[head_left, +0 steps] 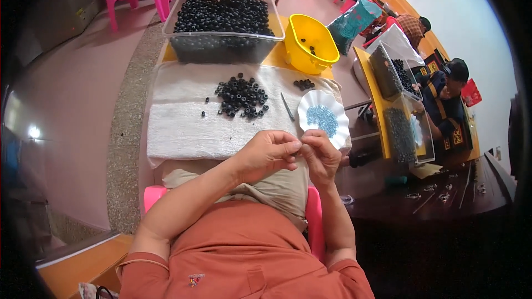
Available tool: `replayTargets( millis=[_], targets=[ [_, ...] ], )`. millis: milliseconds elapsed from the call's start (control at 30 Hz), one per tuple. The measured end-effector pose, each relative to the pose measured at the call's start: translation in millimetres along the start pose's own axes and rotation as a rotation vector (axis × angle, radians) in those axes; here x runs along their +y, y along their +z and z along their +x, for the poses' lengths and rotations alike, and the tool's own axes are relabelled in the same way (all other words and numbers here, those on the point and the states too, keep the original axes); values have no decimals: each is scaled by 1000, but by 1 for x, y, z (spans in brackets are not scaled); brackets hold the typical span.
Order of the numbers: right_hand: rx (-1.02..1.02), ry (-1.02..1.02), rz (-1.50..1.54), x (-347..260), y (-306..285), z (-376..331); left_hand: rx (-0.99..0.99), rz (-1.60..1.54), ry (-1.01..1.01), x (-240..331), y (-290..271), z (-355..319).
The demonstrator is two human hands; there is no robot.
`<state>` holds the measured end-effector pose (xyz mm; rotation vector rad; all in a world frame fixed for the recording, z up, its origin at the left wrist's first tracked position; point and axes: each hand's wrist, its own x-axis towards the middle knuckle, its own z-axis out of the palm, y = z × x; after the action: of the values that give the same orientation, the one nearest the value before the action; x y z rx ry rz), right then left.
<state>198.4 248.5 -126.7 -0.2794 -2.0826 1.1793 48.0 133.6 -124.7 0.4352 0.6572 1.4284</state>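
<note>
Parts pile (242, 98) on cloth (180, 133), dish (342, 123) to its right, tool (287, 106) between, tub (219, 50) behind, basin (302, 58) right of tub.

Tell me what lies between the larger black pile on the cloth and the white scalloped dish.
In the head view, a slim grey tool lies on the white cloth between them, nearer the dish.
</note>
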Motion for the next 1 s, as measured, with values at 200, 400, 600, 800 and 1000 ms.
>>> replayTargets(
  millis=[200,400,600,800,1000],
  targets=[
    [-59,32,29,-5,8,5,84,-54,60,-8,-12,-13],
    [-233,98,36,-5,6,11,80,-17,87,-12,-22,-23],
    [-340,237,88,-9,6,11,63,36,108,-11,-29,-30],
    [-496,217,73,-10,4,17,78,72,80,-12,-36,-37],
    [-446,103,-44,-5,21,5,112,-19,134,-14,-40,-39]
  ],
)
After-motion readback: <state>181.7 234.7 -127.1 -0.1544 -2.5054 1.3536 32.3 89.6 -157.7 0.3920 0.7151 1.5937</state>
